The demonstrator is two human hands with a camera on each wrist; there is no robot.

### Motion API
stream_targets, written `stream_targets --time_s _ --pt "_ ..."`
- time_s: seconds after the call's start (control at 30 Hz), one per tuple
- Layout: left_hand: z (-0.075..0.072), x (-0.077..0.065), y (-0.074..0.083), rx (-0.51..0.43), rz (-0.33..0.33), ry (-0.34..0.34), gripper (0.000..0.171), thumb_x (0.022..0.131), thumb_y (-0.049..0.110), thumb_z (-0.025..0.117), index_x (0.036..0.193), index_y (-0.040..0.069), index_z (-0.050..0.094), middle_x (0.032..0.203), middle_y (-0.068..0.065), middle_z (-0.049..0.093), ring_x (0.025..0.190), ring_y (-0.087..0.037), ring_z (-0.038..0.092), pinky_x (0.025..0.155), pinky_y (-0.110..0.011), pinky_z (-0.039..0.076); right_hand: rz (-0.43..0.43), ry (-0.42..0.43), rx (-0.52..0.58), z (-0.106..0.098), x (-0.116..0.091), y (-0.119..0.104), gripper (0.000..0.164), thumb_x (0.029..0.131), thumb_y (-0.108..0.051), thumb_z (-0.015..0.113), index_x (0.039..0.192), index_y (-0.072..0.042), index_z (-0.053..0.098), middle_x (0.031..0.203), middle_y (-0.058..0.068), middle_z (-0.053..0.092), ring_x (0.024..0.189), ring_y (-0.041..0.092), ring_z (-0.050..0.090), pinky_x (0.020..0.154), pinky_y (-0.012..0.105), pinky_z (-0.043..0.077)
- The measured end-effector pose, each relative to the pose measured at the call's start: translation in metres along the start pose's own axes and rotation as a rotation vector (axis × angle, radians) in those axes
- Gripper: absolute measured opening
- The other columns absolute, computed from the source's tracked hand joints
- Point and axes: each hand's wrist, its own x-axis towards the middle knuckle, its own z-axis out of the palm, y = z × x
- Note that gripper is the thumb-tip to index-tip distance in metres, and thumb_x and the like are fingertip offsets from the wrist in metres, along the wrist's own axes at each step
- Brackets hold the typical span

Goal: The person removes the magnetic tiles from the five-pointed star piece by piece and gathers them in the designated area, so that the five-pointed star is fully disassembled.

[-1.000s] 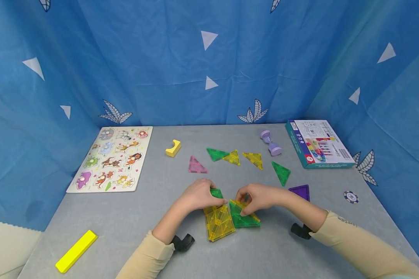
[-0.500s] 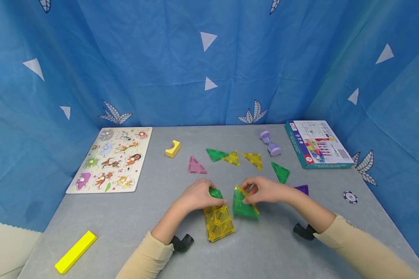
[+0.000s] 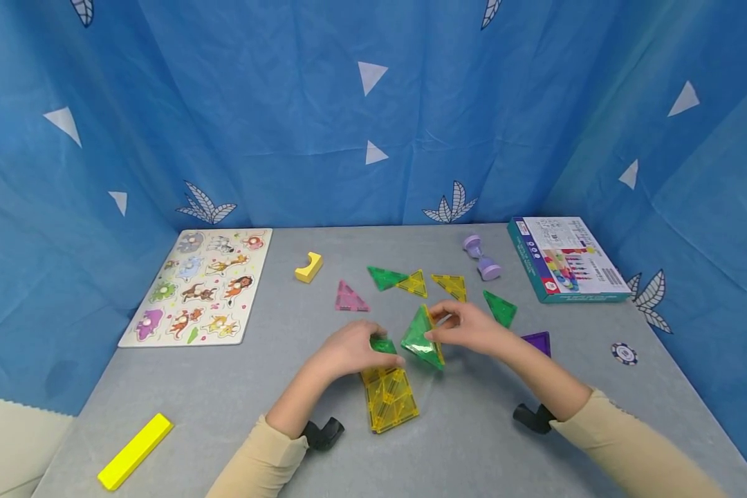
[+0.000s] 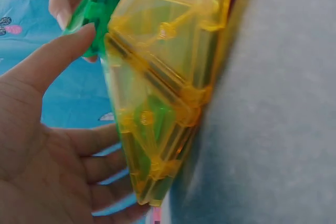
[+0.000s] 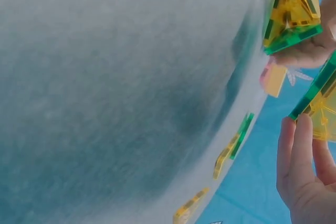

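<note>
In the head view my left hand [image 3: 355, 349] grips a small structure of yellow and green magnetic tiles [image 3: 391, 401] that stands on the table. Its fingers lie behind the tiles [image 4: 163, 77] in the left wrist view. To the right, my right hand [image 3: 469, 327] pinches a joined green and yellow tile piece [image 3: 422, 340], raised and tilted, near the left thumb. The right wrist view shows the fingertips of the right hand [image 5: 304, 177] against this piece [image 5: 323, 108]. The left hand partly hides the structure's green part [image 3: 382, 344].
Loose tiles lie behind the hands: pink [image 3: 350, 297], green [image 3: 386, 278], yellow [image 3: 451, 286] and purple [image 3: 538, 342]. Farther out are an animal puzzle board [image 3: 199, 287], a yellow arch block [image 3: 308, 267], a yellow bar [image 3: 135, 451], an hourglass [image 3: 482, 257], a box [image 3: 569, 259] and a chip [image 3: 624, 353].
My right hand has lifted the green and yellow tile piece up from beside the structure, away from me, and turned it. The left hand has stayed nearly still on the structure.
</note>
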Motion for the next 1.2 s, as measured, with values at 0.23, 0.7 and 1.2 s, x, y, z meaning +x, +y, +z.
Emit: stream_targets --time_s 0.23,0.7,1.2 --pt "-0.006 -0.003 0.006 -0.3 0.213 0.071 0.045 0.086 0.04 0.065 0.125 0.017 0.058 0.121 0.006 0.058 0.104 -0.011 0.058 0.086 -0.033 0.047 -0.014 0.023 0.015 0.006 0.004 -0.005 0.048 0.083 -0.03 0.071 0.121 -0.004 0.058 0.119 0.013 0.056 0.096 0.023 0.058 0.074 0.036 0.051" --pt "-0.006 0.003 -0.003 -0.665 0.231 0.04 0.019 0.087 0.017 0.067 0.103 0.006 0.068 0.087 -0.004 0.064 0.076 -0.021 0.06 0.067 -0.029 0.049 -0.093 -0.051 0.157 0.004 0.008 -0.008 0.036 0.088 -0.028 0.066 0.116 -0.006 0.061 0.109 0.01 0.059 0.092 0.034 0.058 0.078 0.049 0.049" --pt "-0.01 0.003 -0.007 -0.728 0.193 0.003 0.02 0.087 0.011 0.067 0.103 0.0 0.068 0.083 0.0 0.064 0.081 -0.03 0.059 0.071 -0.039 0.05 -0.118 -0.128 0.28 -0.019 0.012 0.013 0.018 0.091 -0.018 0.062 0.099 -0.003 0.064 0.082 0.008 0.06 0.075 0.034 0.053 0.071 0.044 0.049"
